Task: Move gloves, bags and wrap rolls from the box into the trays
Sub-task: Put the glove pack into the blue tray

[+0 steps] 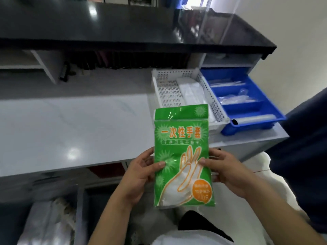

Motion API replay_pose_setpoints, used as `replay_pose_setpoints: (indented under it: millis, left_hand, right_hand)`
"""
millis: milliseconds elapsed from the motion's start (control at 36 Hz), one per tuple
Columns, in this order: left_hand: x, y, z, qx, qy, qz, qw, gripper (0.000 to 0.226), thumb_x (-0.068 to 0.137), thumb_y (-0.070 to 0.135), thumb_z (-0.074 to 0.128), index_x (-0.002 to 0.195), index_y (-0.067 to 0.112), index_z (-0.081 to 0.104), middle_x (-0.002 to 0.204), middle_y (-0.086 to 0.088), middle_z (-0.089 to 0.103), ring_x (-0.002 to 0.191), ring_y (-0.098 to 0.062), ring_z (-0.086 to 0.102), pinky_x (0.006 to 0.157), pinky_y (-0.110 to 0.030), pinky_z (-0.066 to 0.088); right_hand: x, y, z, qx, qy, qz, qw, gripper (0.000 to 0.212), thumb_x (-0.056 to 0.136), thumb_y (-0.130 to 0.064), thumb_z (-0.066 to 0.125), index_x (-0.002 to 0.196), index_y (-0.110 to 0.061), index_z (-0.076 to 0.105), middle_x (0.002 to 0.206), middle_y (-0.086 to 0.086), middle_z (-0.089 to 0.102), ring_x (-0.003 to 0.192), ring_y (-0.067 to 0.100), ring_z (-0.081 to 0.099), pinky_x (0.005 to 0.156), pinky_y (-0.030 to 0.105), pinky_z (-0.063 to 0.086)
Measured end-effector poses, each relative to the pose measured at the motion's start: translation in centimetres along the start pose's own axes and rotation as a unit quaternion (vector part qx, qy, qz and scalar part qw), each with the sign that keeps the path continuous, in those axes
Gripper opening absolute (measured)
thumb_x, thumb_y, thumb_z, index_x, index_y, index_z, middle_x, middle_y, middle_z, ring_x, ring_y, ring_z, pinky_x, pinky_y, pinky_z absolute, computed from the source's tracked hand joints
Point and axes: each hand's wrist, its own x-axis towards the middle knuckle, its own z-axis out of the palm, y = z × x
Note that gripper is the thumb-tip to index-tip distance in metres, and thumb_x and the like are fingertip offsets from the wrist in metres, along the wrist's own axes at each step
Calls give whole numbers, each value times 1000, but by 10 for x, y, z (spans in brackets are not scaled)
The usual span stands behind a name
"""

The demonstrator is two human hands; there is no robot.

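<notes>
Two bare hands hold a green pack of gloves upright in the near middle of the view, above the person's lap and just short of the near edge of the pale counter. The left hand grips the pack's left edge, thumb pressed on the printed front and fingers curled behind; the right hand grips the right edge the same way, thumb on the front beside the drawn glove outline. The pack's top overlaps the near end of a white perforated tray that sits on the right part of the counter, with white packs lying inside it toward its right side. Just right of it, touching or nearly so, stands a blue tray split into compartments; clear plastic items lie in its far and middle sections, too blurred to tell apart, and a wrap roll lies along its near section. At the near left, below the counter, a grey box holds more clear-wrapped goods, blurred. A dark raised shelf runs across the far side above the counter.
</notes>
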Motion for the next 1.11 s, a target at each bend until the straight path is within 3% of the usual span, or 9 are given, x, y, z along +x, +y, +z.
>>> replay_pose_setpoints:
  millis: [111, 361, 444, 500, 611, 833, 1028, 1111]
  left_hand:
    - [1, -11, 24, 25, 14, 15, 999, 60, 69, 16, 84, 126, 18, 65, 121, -19, 69, 107, -36, 69, 72, -34, 59]
    - [35, -48, 122, 85, 56, 52, 993, 63, 70, 21, 87, 129, 23, 64, 126, -13, 68, 111, -35, 68, 82, -41, 58]
    - [51, -67, 165, 114, 63, 54, 990, 62, 70, 22, 87, 128, 24, 65, 125, -12, 69, 113, -34, 67, 89, -50, 57]
    - [62, -78, 190, 119, 75, 58, 988, 61, 68, 22, 87, 126, 25, 66, 122, -12, 70, 111, -33, 68, 86, -48, 58]
    - [81, -92, 235, 123, 93, 68, 986, 58, 68, 14, 85, 123, 22, 69, 116, -13, 73, 101, -27, 72, 71, -33, 58]
    - [116, -96, 290, 158, 108, 77, 978, 49, 69, 10, 80, 115, 26, 73, 110, -9, 75, 94, -26, 74, 72, -40, 60]
    - [170, -74, 318, 176, 99, 83, 976, 45, 70, 10, 79, 111, 27, 74, 111, -7, 75, 99, -27, 73, 73, -38, 60]
    - [201, -59, 325, 180, 90, 91, 975, 42, 77, 5, 77, 114, 25, 71, 108, -6, 75, 96, -27, 74, 77, -44, 62]
  right_hand:
    - [1, 6, -27, 40, -36, 15, 998, 35, 70, -20, 81, 104, -19, 76, 109, 15, 74, 90, 27, 74, 58, 30, 57]
    - [-9, -10, -130, 20, -39, -62, 997, 42, 67, -14, 76, 109, -7, 70, 100, 12, 77, 87, 30, 74, 67, 33, 61]
    - [-16, -9, -180, 30, -40, -70, 996, 41, 67, -12, 77, 107, -8, 71, 100, 13, 77, 88, 31, 74, 69, 34, 62]
    - [-16, -9, -212, 38, -46, -73, 996, 40, 67, -12, 79, 106, -10, 72, 100, 13, 76, 89, 32, 74, 68, 35, 62]
    - [-17, -14, -264, 51, -57, -75, 994, 39, 69, -15, 81, 107, -15, 74, 102, 13, 76, 90, 33, 74, 64, 33, 60]
    - [-14, -35, -320, 18, -10, -158, 987, 24, 79, -1, 74, 101, -10, 76, 91, 8, 78, 81, 25, 76, 60, 25, 58]
    - [9, -76, -352, -7, 22, -233, 972, 26, 79, 5, 73, 93, -16, 78, 91, 8, 78, 84, 25, 76, 68, 28, 60]
    - [26, -106, -365, -42, 41, -266, 962, 31, 77, 6, 73, 85, -23, 81, 88, 6, 79, 84, 24, 75, 68, 27, 60]
